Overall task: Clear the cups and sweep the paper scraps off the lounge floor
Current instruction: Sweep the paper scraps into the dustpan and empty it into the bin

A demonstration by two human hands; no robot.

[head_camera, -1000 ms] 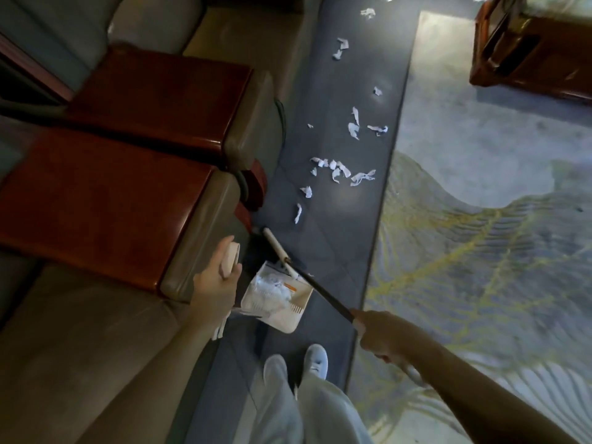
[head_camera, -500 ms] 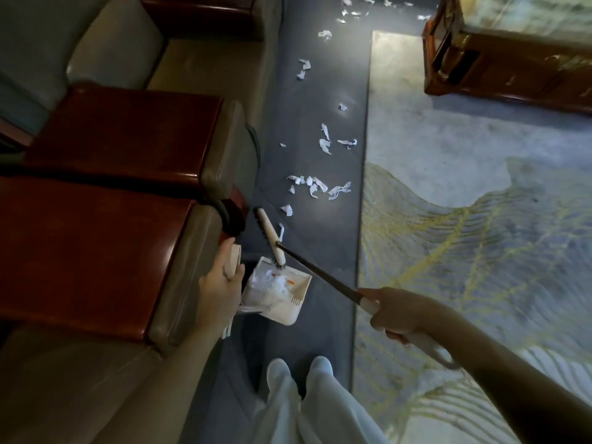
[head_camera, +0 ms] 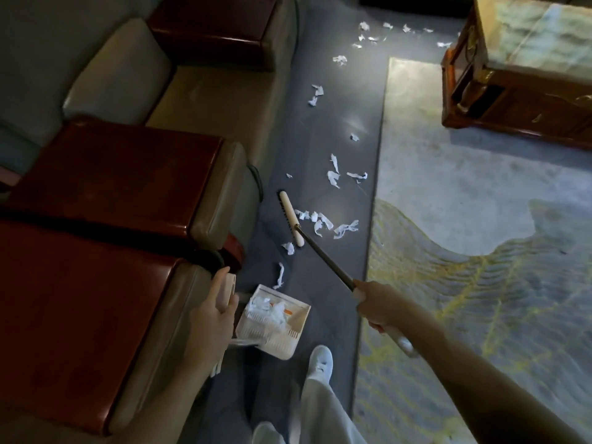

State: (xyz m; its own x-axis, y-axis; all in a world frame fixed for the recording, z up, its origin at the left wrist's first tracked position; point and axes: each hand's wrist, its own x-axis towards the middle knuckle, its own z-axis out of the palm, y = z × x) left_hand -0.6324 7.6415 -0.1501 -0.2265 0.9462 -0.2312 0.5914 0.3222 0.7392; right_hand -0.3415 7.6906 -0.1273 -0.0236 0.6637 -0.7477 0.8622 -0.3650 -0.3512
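Observation:
My right hand (head_camera: 378, 304) grips the dark handle of a broom whose cream head (head_camera: 291, 218) lies on the grey floor strip beside a cluster of white paper scraps (head_camera: 323, 221). More scraps (head_camera: 334, 174) trail up the strip towards the far end. My left hand (head_camera: 213, 310) holds the cream upright handle of a white dustpan (head_camera: 276, 320), which stands on the floor in front of my feet with several scraps inside. Two loose scraps (head_camera: 282, 277) lie between the dustpan and the broom head. No cups are in view.
Sofas with glossy red-brown wooden armrests (head_camera: 105, 184) line the left side of the strip. A patterned pale rug (head_camera: 480, 251) covers the floor on the right. A wooden coffee table (head_camera: 519, 68) stands at the upper right. My white shoe (head_camera: 320, 363) is just behind the dustpan.
The broom head has lifted away from the dustpan and moved forward up the floor strip to the scrap cluster. My left hand still holds the dustpan handle.

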